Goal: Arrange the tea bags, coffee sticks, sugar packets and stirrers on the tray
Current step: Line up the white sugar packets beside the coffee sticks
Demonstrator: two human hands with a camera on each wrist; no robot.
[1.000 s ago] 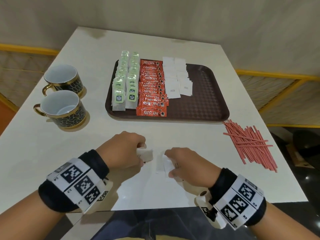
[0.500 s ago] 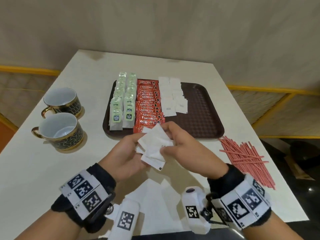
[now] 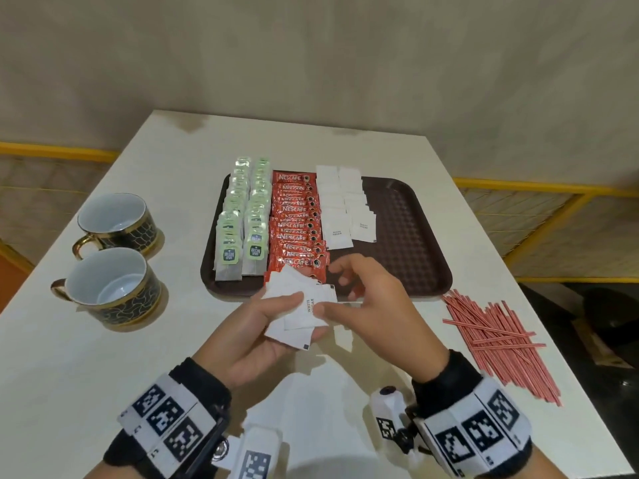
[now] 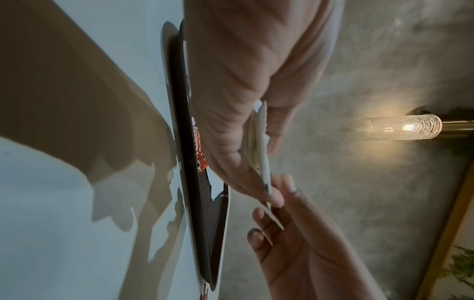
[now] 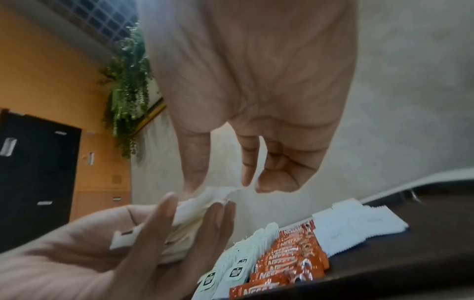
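Observation:
My left hand (image 3: 262,326) holds a fanned stack of white sugar packets (image 3: 294,305) just above the table, at the tray's near edge. The thumb lies on top and the fingers underneath. My right hand (image 3: 349,299) pinches the top packet at its right edge, with its thumb on the printed face. The brown tray (image 3: 408,236) carries two columns of tea bags (image 3: 242,229), a column of red coffee sticks (image 3: 297,223) and two columns of sugar packets (image 3: 345,209). Red stirrers (image 3: 498,340) lie in a loose pile on the table, to the right of the tray.
Two dark gold-rimmed cups (image 3: 110,281) stand at the left of the white table (image 3: 103,357). A loose white packet (image 3: 342,338) lies on the table under my hands. The tray's right half is bare. The table's right edge runs close behind the stirrers.
Both hands have risen from the table and moved toward the tray with sugar packets gathered in the left hand. The right thumb now lies on the top packet.

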